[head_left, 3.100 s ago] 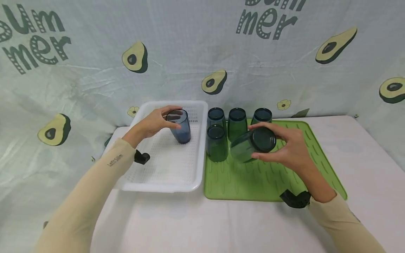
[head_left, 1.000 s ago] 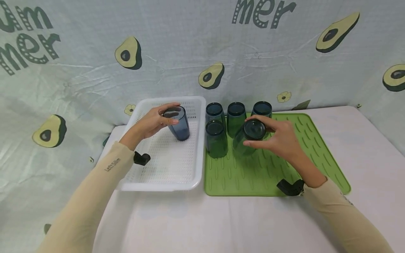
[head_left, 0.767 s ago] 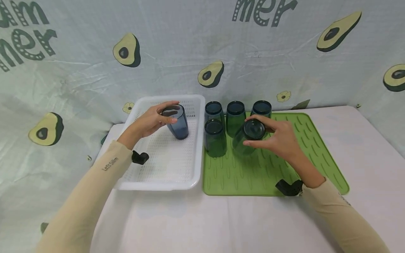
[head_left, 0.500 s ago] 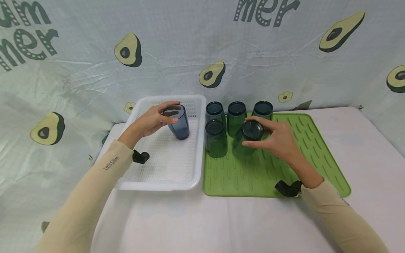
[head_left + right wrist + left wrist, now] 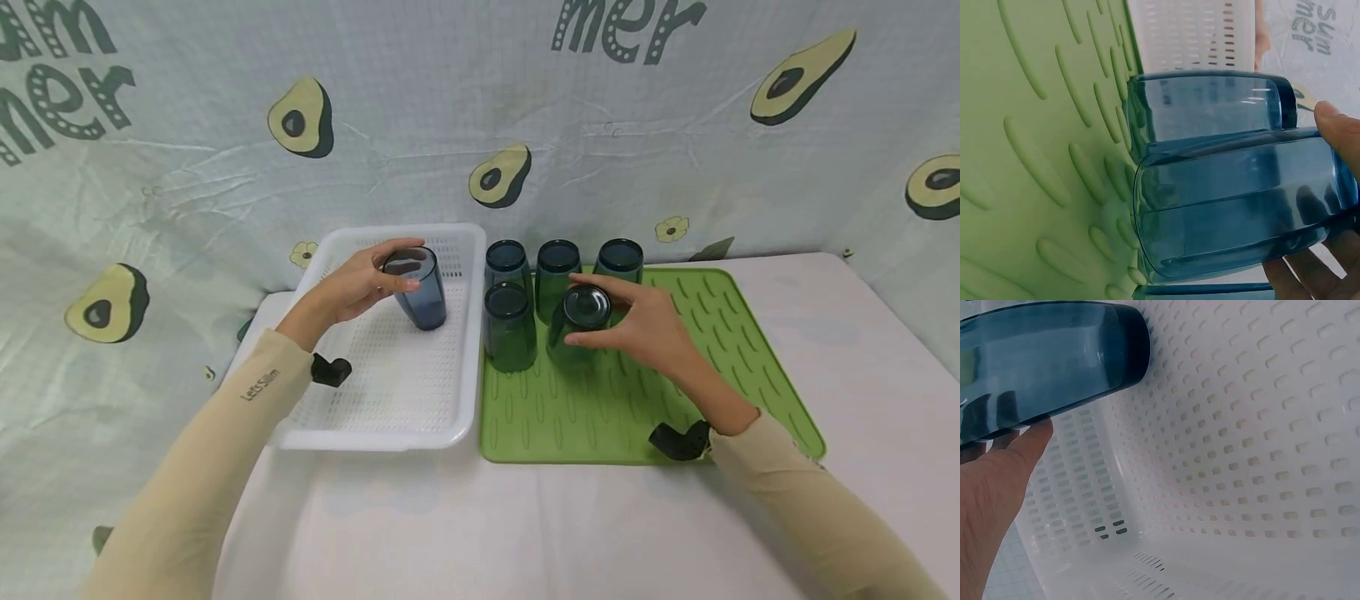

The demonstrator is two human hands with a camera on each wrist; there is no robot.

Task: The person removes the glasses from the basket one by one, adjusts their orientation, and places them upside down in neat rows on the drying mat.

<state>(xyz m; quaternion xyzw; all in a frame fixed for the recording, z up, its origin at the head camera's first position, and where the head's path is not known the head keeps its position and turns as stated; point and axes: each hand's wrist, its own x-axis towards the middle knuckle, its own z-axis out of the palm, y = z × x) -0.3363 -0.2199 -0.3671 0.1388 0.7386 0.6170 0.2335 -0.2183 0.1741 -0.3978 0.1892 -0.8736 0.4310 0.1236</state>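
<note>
My left hand [image 5: 360, 283] grips a blue glass tumbler [image 5: 424, 296] near its rim, inside the white plastic basket [image 5: 471, 375]. The tumbler stands mouth up and tilted; in the left wrist view its base [image 5: 1138, 347] is close to the perforated basket floor. My right hand [image 5: 645, 321] holds another blue tumbler [image 5: 587, 310] near its base, mouth down over the green drying mat [image 5: 637, 425]. In the right wrist view this tumbler [image 5: 1241, 200] leans slightly, its rim at the mat, beside an upturned tumbler [image 5: 1210, 106].
Several upturned tumblers stand at the mat's back left, among them a front one [image 5: 510, 329] and back ones [image 5: 507, 260], [image 5: 557, 271], [image 5: 620, 256]. A patterned cloth [image 5: 420, 125] hangs behind. The white table [image 5: 480, 525] extends in front.
The right hand's tumbler has turned from lying sideways to nearly upright, mouth down, and has moved left towards the front standing tumbler. The left hand and its tumbler have barely moved.
</note>
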